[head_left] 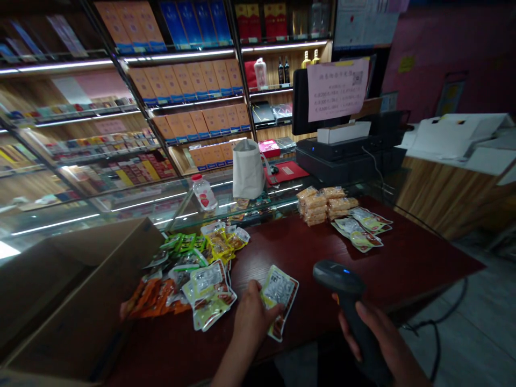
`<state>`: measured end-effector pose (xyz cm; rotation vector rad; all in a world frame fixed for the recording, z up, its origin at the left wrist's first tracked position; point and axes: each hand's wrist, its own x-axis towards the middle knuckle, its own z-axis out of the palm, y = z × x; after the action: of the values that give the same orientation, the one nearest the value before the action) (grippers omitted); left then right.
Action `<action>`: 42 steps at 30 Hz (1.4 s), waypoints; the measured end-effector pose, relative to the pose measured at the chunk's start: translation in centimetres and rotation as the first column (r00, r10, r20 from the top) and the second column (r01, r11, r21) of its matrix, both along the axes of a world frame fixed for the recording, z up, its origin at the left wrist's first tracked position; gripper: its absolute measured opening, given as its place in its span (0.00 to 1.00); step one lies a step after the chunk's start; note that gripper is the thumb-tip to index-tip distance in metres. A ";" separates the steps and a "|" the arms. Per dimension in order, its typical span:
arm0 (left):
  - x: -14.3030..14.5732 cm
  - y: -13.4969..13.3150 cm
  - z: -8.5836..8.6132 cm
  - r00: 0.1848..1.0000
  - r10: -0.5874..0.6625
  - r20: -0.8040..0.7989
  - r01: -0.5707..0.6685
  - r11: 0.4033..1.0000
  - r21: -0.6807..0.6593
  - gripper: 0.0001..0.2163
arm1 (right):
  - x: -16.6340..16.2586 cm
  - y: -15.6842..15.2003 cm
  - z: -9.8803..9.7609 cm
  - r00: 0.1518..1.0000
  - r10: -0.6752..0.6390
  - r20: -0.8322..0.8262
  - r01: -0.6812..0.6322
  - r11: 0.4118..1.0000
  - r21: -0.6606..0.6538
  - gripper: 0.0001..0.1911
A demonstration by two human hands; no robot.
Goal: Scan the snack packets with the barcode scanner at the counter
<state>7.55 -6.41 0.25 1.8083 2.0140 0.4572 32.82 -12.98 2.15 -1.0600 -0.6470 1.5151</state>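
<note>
My left hand (252, 314) pinches a flat snack packet (280, 298) with a clear window and red-orange print, resting on the dark red table (403, 269). Just to its right, my right hand (374, 336) is wrapped round the handle of a black barcode scanner (342, 282), whose head with a blue light points toward the packet. A loose heap of snack packets (197, 269) in green, yellow and orange lies left of my left hand.
A cardboard box (72, 301) stands open at the left. Stacked brown packets (322, 204) and flat packets (365, 226) lie at the table's far side. A glass counter (133, 204) holds a bottle (203, 193) and grey bag (248, 169). Register with monitor (342, 145) beyond.
</note>
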 end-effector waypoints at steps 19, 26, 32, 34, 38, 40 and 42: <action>-1.4 -1.9 -0.2 0.675 0.074 0.734 -0.189 0.979 0.075 0.18 | -2.3 -0.6 1.1 0.977 0.205 0.057 -0.209 0.976 0.059 0.25; -0.9 -2.3 -0.1 0.742 0.032 0.670 -0.181 0.972 0.153 0.18 | -3.4 -0.8 1.3 0.921 0.341 0.186 -0.365 0.924 0.115 0.25; -0.5 -2.2 -0.5 0.741 0.021 0.671 -0.171 0.972 0.159 0.18 | -3.9 -1.0 2.7 0.938 0.308 0.159 -0.316 0.948 0.025 0.27; -0.4 -2.1 -0.5 0.744 0.016 0.668 -0.164 0.973 0.159 0.18 | -3.9 -1.0 3.0 0.940 0.307 0.150 -0.313 0.949 0.022 0.28; -0.4 -2.2 -0.1 0.845 0.058 0.531 -0.178 0.968 0.179 0.16 | -4.0 -0.8 2.6 0.936 0.316 0.154 -0.327 0.944 0.050 0.28; -0.4 -2.3 -0.1 0.874 0.064 0.481 -0.170 0.969 0.179 0.16 | -4.0 -0.7 2.3 0.931 0.324 0.166 -0.340 0.937 0.079 0.27; -0.4 -2.2 -0.2 0.847 0.047 0.529 -0.158 0.973 0.167 0.16 | -4.1 -0.7 2.2 0.930 0.322 0.178 -0.342 0.935 0.093 0.27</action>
<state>7.11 -8.64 0.03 1.4658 1.7229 1.0992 28.75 -13.66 4.36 -1.0198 -1.0634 1.6643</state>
